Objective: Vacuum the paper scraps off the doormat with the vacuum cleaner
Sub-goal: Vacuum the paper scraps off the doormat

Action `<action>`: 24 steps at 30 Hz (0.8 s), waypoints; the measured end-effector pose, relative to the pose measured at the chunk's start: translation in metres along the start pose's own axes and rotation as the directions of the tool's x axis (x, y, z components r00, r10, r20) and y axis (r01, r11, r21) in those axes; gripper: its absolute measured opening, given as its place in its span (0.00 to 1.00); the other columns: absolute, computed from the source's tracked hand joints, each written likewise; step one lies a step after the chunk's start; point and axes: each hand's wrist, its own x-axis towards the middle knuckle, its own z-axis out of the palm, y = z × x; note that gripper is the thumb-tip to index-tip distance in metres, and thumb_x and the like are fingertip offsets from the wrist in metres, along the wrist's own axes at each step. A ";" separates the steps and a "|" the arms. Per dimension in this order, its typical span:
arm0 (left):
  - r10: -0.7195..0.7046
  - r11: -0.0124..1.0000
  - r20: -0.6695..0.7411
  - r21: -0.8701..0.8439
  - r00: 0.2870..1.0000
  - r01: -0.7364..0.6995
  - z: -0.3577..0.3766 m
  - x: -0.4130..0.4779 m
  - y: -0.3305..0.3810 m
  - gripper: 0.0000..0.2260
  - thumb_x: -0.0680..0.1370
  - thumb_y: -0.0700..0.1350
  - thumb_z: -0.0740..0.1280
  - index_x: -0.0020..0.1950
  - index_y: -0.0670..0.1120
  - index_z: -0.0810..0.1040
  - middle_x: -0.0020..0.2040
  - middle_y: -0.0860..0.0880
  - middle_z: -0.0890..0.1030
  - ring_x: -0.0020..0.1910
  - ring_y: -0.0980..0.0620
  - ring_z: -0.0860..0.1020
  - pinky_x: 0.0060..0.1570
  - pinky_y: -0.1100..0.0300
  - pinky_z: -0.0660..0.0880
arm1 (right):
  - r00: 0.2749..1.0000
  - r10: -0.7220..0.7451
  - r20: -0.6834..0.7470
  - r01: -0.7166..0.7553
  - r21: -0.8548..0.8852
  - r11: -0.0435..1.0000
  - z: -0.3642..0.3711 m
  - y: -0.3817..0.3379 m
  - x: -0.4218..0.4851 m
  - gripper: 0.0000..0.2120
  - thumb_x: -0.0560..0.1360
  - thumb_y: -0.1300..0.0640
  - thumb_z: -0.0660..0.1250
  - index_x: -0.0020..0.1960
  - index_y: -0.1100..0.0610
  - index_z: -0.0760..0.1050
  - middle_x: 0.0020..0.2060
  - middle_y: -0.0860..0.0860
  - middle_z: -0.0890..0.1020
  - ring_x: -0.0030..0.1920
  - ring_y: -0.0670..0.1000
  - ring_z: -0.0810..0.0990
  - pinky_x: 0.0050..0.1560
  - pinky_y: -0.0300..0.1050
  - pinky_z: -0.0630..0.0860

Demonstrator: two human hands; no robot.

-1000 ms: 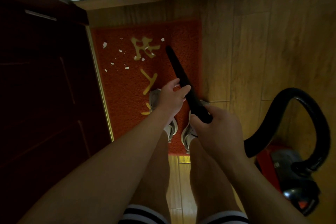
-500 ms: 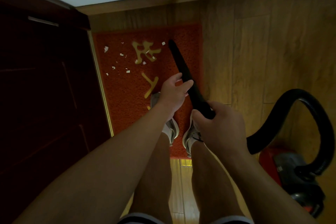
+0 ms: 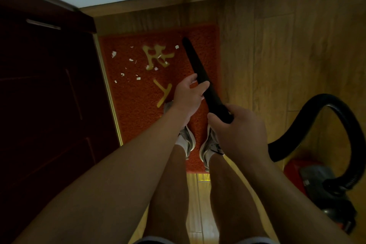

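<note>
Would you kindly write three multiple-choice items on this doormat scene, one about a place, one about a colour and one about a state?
1. Where do most paper scraps lie on the doormat?
A) between the nozzle and the dark door
B) under the shoes
C) beside the vacuum's body

2. What colour is the doormat?
A) blue
B) orange-red
C) grey

3. How does the right hand meet the nozzle?
A) flat above it
B) apart from it
C) curled round it

Answers:
1 A, the white bits dot the door-side half.
2 B, its pile shows orange-red.
3 C, it wraps the nozzle's near end.
</note>
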 end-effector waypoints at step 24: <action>0.014 1.000 0.034 -0.021 0.999 -0.013 -0.019 -0.010 -0.025 0.25 0.82 0.44 0.67 0.79 0.44 0.66 0.74 0.48 0.73 0.69 0.49 0.76 0.63 0.58 0.76 | 1.000 0.005 0.007 -0.005 0.010 1.000 0.016 0.004 -0.014 0.12 0.75 0.50 0.71 0.49 0.60 0.81 0.34 0.54 0.82 0.32 0.53 0.81 0.32 0.57 0.79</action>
